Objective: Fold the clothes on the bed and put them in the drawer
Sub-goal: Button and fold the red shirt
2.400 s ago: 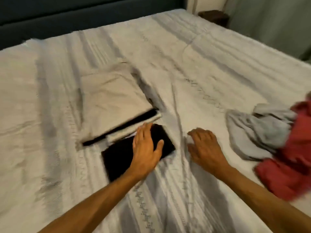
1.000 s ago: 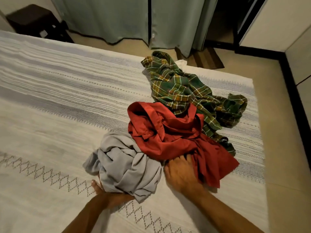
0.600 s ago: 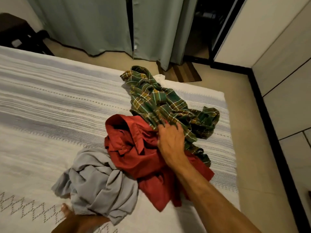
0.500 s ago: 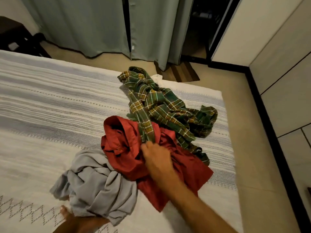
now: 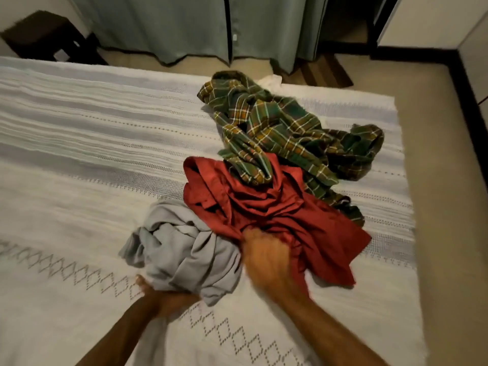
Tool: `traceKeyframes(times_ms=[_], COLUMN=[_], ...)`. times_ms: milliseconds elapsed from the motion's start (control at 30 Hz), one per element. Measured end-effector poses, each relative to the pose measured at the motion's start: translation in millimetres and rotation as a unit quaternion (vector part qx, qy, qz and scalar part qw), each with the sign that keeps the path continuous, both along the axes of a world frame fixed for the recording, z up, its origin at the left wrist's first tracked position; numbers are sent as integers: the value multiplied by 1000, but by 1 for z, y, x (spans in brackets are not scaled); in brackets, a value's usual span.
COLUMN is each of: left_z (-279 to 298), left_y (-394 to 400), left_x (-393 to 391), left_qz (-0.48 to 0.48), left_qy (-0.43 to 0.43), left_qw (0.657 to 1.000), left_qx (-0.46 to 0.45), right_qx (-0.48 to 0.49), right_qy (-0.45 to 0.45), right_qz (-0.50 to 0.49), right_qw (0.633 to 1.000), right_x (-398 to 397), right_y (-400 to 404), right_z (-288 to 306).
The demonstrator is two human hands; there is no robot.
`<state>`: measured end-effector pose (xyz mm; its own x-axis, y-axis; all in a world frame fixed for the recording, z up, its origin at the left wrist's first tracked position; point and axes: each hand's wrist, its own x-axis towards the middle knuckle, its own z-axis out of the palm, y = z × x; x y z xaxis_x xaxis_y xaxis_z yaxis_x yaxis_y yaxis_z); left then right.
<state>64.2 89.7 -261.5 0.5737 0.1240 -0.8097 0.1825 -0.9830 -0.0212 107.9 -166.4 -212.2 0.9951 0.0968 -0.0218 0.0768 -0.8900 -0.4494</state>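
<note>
Right hand [image 5: 266,256] has pulled back off the plaid shirt [image 5: 280,130] and down the red shirt [image 5: 264,207], now bunching red cloth at its near edge next to the grey garment [image 5: 182,249]; plaid end still draped over red's top. Left hand [image 5: 158,294] same spot as before, tucked under grey's near side, mostly hidden. All three lie crumpled in a touching pile on the bed [image 5: 79,154] near its right edge, none folded, drawer not in view. Risks: red is tangled under plaid, so a pull likely drags plaid along or toward the bed edge and floor; red also overlaps grey, so lifting either could haul both up; a fistful grab gives no collar or hem, so spreading flat will take regrips. Right hand looks curled tight into red fabric, blurred, fingers buried, so exact pinch unclear. Left hand: only thumb side and wrist show, seems to cup grey from below, can't tell how far closed
</note>
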Motion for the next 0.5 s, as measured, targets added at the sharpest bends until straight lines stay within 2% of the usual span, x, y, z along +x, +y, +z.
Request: traceKeyframes(times_ms=[67,133,233,300,367,433,500], left_z=[-5,-1,8,5,6,10,19], left_y=[1,0,5,12,15,12,11], left_x=[3,5,10,12,8,9,-5], left_qz=[-8,-39,-32,39,98,92,82], left_qy=[-46,-43,-6,42,60,66,-2], left_qw=[999,997,999,988,959,950,945], left_qx=[-24,-46,-43,-142,-259,-291,-315], right_qx=[54,98,143,141,154,166,166], right_qy=[-26,-77,-88,-105,-143,-153,-188], right_qz=[-54,-96,-122,-131,-121,-121,-152], right_qw=[997,988,978,976,970,966,956], right_x=[-1,-6,-13,-27,-52,-80,-129], right_y=[-10,-9,0,6,10,15,19], right_z=[-12,-24,-29,-29,-28,-33,-40])
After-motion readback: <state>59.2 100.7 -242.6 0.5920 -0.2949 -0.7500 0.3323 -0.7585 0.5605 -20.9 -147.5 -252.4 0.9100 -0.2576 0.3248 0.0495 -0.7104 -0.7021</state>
